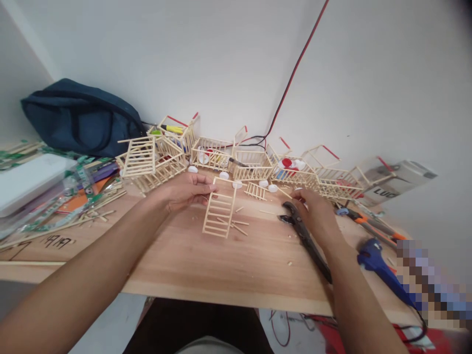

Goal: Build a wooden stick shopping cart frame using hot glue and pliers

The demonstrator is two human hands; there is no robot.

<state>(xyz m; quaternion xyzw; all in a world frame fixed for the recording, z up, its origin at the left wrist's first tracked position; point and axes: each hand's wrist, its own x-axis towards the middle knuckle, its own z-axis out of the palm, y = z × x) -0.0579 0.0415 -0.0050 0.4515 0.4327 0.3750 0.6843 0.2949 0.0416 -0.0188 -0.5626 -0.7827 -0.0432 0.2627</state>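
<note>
Watching through the head camera, I had the ladder-shaped stick panel (pixel 220 208) just below the middle of the frame, slightly left of centre. It lay right of and below my left grip (pixel 190 191), whose thumb and fingers were clamped on its upper left corner. That hand was plainly the nearer; from my right grip (pixel 310 205) the panel lay across to the left, well apart. The panel's long axis ran nearly up and down the frame, its top pointing toward the back and leaning right, its bottom aimed at the tabletop (pixel 177 268) edge; the rungs crossed it. Whether its lower end touched the wood, I could not tell.

My right fingers were bent near the end of a thin stick (pixel 283 192), but I could not tell whether they had closed on it. Beside that wrist, the dark-handled cutter (pixel 305 238) slanted toward the lower right. Loose stick pieces (pixel 241 229) lay by the panel. Beyond, a row of stick frames (pixel 252 172) crossed the middle of the frame, and a blue glue gun (pixel 385 270) sat at lower right.
</note>
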